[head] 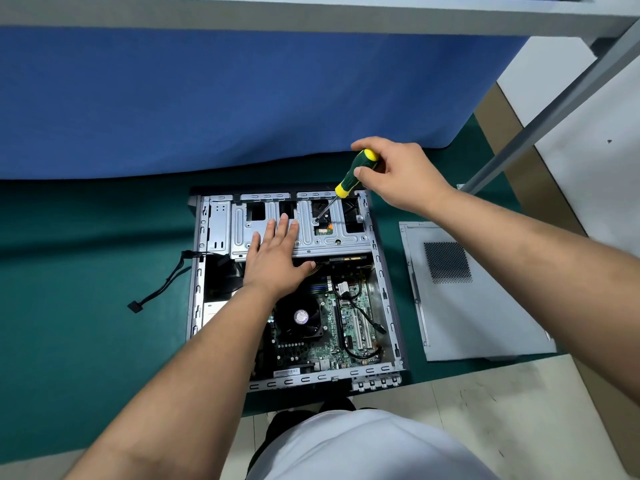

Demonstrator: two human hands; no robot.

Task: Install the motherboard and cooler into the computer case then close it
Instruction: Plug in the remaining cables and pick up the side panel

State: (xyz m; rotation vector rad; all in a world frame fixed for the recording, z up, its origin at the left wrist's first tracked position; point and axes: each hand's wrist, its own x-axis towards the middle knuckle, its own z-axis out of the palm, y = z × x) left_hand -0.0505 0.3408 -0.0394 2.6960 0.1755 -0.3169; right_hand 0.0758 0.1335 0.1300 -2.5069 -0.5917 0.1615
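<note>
Clearly the main risk is a slip: the screwdriver [349, 178] leans steeply, so if its tip rides out of the screw on the drive cage [311, 237], it could drop through the cutout just beside it. From the left, a loose black cable [162, 285] trails out of the computer case [194, 271] onto the green mat [86, 306] and could get pinched when the case is closed. The left hand [273, 261] lies flat on the cage, fingers straight and spread, holding nothing; if it eases off, the cage might shift. Below it the motherboard [346, 323] and cooler [301, 317] already sit inside the case. The right hand [398, 174] grips the handle, arm reaching in from the right. The side panel [485, 306] lies apart on the right.
</note>
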